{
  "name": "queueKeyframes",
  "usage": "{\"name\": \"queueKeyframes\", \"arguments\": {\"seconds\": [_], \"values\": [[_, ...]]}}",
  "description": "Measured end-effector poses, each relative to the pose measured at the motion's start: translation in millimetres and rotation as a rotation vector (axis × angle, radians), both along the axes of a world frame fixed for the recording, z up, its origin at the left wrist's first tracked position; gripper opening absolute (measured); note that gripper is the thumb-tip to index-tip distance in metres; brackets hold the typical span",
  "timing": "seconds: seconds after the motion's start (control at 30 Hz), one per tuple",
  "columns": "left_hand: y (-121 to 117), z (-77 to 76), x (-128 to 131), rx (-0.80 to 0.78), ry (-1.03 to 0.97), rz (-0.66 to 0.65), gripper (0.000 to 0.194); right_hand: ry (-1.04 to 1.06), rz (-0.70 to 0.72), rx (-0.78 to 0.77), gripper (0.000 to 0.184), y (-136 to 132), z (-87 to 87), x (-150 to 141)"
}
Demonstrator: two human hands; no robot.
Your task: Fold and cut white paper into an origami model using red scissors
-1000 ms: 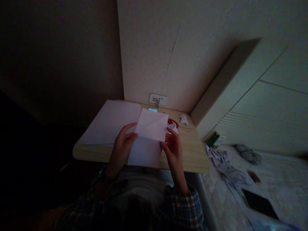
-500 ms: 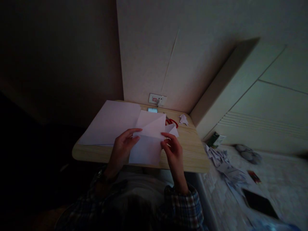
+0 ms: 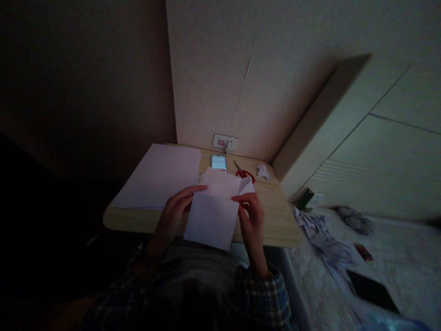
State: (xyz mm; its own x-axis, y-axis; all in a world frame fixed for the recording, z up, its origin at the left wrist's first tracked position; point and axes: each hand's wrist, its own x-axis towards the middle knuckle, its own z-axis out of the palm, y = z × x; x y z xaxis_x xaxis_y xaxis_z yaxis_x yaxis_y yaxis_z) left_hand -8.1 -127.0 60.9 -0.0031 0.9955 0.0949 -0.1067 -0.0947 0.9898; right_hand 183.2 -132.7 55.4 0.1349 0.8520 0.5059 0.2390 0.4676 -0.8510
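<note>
A creased white sheet of paper [image 3: 212, 218] is held up between my two hands, over the front part of the wooden tabletop. My left hand [image 3: 174, 212] pinches its left edge, index finger on top. On the right edge, the fingers of my right hand [image 3: 252, 212] are closed around the paper, the thumb partly hidden. The sheet bends at a crosswise crease level with my fingertips, and its far part tilts away. Just behind it lies a folded piece of white paper [image 3: 246, 185], partly covered.
A stack of white paper [image 3: 161, 177] lies on the left of the wooden tabletop [image 3: 275, 220]. At the back are a lit phone [image 3: 218, 162], red-handled scissors [image 3: 244, 174] and a small folded paper figure [image 3: 262, 171]. A bed on the right carries paper scraps [image 3: 327, 241] and a black tablet-like slab [image 3: 372, 290].
The sheet has come toward me and tilted, its near edge lower and its far part bent back. More of the phone and scissors shows now. Both hands keep their grip.
</note>
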Motion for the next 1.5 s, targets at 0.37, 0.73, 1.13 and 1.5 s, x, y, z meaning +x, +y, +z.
{"name": "queueKeyframes", "arguments": {"seconds": [0.37, 0.73, 1.13, 1.5], "values": [[-3, 14.6, 0, 0.064, 0.177, -0.008, 0.030, -0.022, -0.084, 0.099, 0.008, -4, 8.0, 0], [2, 13.7, 1, 0.260, 0.218, 0.207, 0.026, 0.001, -0.002, -0.072, 0.021, -10, 13.9, -4], [6, 3.9, 4, 0.089, 0.280, 0.027, 0.026, 0.015, 0.001, -0.161, 0.019, -1, 6.6, -5], [7, -2.2, 10, -0.004, 0.209, -0.108, 0.032, 0.036, -0.015, -0.260, 0.024, 0, 8.8, -6]]}}
